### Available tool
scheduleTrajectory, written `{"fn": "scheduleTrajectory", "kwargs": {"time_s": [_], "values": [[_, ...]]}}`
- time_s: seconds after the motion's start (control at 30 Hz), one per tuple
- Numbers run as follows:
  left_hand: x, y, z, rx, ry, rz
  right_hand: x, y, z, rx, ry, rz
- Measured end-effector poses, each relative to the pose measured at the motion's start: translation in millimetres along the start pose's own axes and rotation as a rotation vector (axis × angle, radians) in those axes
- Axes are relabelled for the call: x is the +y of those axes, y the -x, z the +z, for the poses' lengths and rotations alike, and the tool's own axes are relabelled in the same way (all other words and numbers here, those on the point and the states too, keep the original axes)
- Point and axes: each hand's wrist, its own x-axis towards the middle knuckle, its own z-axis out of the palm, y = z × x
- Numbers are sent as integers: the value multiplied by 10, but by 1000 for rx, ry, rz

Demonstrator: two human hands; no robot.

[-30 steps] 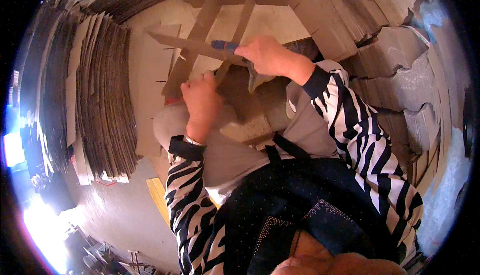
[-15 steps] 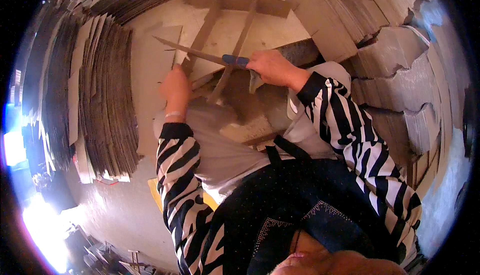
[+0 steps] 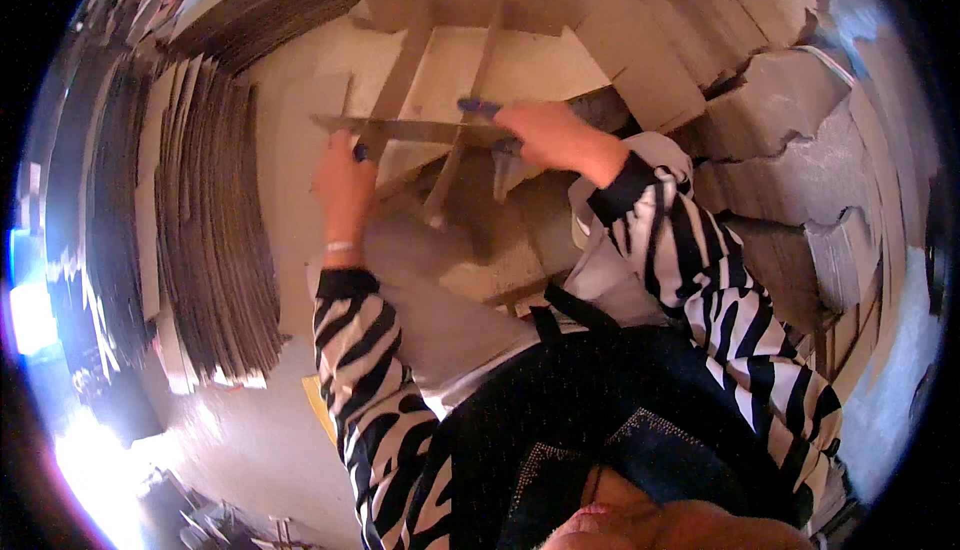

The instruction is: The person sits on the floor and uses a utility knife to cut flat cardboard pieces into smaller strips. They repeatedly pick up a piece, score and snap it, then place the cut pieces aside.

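Observation:
A grid of brown cardboard divider strips lies in front of me. Two long strips, a left one (image 3: 410, 62) and a right one (image 3: 488, 55), run away from me. The far cross strip (image 3: 500, 12) spans both. A nearer cross strip (image 3: 430, 131) lies across the same two, roughly level. My left hand (image 3: 345, 175) is closed at its left end, by the left long strip. My right hand (image 3: 560, 140) is closed on its right end. Blue coverings show on fingers of both hands. Whether the near strip sits in the slots, I cannot tell.
A tall row of cardboard sheets (image 3: 205, 220) stands at my left, and another stack (image 3: 275, 5) lies at far left. Flat cardboard pieces (image 3: 665, 40) are piled at far right. Bundled stacks (image 3: 790, 120) rise close on my right.
The near cross strip was slanted, its left end raised away from my left hand. Now it lies across both long strips, and my left hand has reached its left end.

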Motion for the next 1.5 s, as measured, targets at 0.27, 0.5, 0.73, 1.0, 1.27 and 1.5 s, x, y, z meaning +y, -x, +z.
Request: {"fn": "scheduleTrajectory", "kwargs": {"time_s": [0.27,0.5,0.73,1.0,1.27,1.5], "values": [[189,-284,-188,-80,-134,-138,1446,486,-22,453,477,436],[226,-496,235,-226,-73,-77,1522,582,-664,702,327,335],[156,-532,273,-211,-144,-165,392,-427,-441,438,-409,7],[135,-524,330,-217,-136,-174,615,-429,-419,209,-196,79],[327,-547,322,-220,-136,-164,266,-331,-48,158,3,45],[198,-538,351,-197,-158,-205,333,-518,-98,201,70,-44]]}}
